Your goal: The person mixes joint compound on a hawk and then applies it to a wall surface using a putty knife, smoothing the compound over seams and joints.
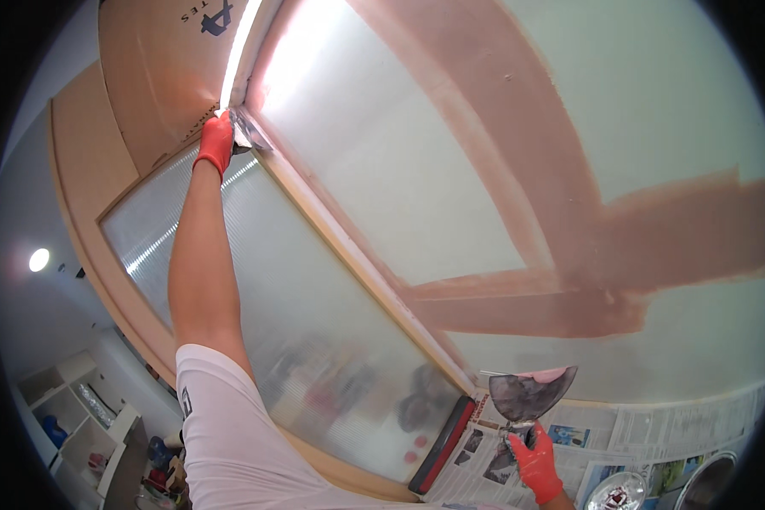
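My left hand (pixel 216 143), in a red glove, is raised high and grips a small putty knife (pixel 248 133) pressed against the top corner of a wooden window frame (pixel 357 255). My right hand (pixel 536 461), also in a red glove, is low at the bottom right and holds a wide metal scraper (pixel 531 393) with a dab of pink filler (pixel 546 374) on its upper edge. Pink filler bands (pixel 527 170) cross the pale wall to the right of the frame.
Frosted ribbed glass (pixel 297 323) fills the frame. Newspaper sheets (pixel 637 433) cover the floor below the wall, with two round metal containers (pixel 618 493) at the lower right. A cardboard panel (pixel 161 68) sits above the frame. White shelves (pixel 68 408) stand at the lower left.
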Tool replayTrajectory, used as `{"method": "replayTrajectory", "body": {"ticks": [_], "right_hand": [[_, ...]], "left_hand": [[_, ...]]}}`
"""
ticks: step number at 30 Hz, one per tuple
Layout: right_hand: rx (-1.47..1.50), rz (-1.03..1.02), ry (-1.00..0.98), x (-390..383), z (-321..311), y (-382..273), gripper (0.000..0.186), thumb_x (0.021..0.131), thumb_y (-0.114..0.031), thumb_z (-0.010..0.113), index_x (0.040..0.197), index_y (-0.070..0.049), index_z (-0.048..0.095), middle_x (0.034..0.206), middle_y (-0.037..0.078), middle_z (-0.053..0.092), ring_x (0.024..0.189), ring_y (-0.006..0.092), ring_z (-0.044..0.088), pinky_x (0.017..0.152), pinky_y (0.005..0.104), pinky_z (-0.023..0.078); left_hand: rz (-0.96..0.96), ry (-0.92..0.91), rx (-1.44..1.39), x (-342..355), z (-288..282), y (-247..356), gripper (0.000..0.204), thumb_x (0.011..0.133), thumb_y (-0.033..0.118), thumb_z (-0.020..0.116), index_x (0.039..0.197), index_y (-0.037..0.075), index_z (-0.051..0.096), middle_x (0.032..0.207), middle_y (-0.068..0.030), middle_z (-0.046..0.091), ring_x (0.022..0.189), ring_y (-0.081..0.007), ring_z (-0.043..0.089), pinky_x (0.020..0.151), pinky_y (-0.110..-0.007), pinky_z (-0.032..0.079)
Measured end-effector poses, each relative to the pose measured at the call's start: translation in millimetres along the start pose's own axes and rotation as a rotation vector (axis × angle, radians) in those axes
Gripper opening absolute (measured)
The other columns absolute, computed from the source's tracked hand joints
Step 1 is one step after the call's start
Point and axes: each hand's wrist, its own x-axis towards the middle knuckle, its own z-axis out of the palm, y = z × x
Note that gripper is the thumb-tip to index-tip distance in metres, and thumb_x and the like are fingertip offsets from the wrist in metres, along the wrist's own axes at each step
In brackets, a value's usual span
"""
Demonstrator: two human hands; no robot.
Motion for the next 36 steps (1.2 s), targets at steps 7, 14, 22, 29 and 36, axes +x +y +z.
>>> {"method": "replayTrajectory", "body": {"ticks": [7, 14, 22, 29, 36], "right_hand": [[-0.043, -0.018, 0.011, -1, 4, -6, 0.028, 0.094, -0.008, 0.064, 0.12, -0.003, 0.055, 0.097, 0.005, 0.067, 0.074, 0.0091, 0.062, 0.064, 0.0252, 0.049], [-0.058, -0.015, 0.044, 4, 2, 1, 0.031, 0.093, -0.007, 0.065, 0.122, -0.002, 0.054, 0.095, 0.002, 0.064, 0.076, 0.0079, 0.06, 0.065, 0.0245, 0.048], [0.01, -0.041, -0.025, 8, -5, 19, 0.031, 0.093, -0.006, 0.064, 0.122, -0.002, 0.054, 0.095, 0.003, 0.065, 0.076, 0.009, 0.062, 0.068, 0.0254, 0.05], [0.138, 0.073, -0.044, 5, -5, 21, 0.03, 0.094, -0.006, 0.063, 0.122, -0.002, 0.055, 0.095, 0.002, 0.065, 0.075, 0.0081, 0.06, 0.069, 0.0251, 0.049], [0.102, 0.041, -0.066, 2, -4, 20, 0.028, 0.094, -0.006, 0.063, 0.121, -0.002, 0.055, 0.096, 0.003, 0.065, 0.078, 0.0084, 0.06, 0.071, 0.0255, 0.05]], "left_hand": [[-0.008, 0.082, 0.087, 20, 8, 3, 0.044, 0.098, 0.038, 0.051, 0.097, -0.005, 0.061, 0.079, -0.0085, 0.061, 0.069, -0.0174, 0.055, 0.064, -0.036, 0.046], [-0.189, -0.118, -0.227, -9, 29, 49, 0.029, 0.089, 0.035, 0.069, 0.098, 0.008, 0.062, 0.085, -0.0092, 0.06, 0.067, -0.0229, 0.064, 0.059, -0.034, 0.059], [0.037, -0.316, -0.347, -24, 41, 106, 0.035, 0.096, 0.03, 0.062, 0.12, 0.006, 0.062, 0.092, -0.0092, 0.061, 0.076, -0.0203, 0.066, 0.07, -0.033, 0.06], [0.163, -0.331, -0.384, -48, 66, 172, 0.034, 0.091, 0.03, 0.068, 0.109, 0.0, 0.067, 0.092, -0.0121, 0.062, 0.076, -0.0243, 0.07, 0.073, -0.033, 0.061], [0.343, -0.56, -0.296, -27, 68, 217, 0.037, 0.103, 0.024, 0.049, 0.13, -0.001, 0.055, 0.101, -0.0135, 0.063, 0.091, -0.0248, 0.068, 0.086, -0.034, 0.058]]}}
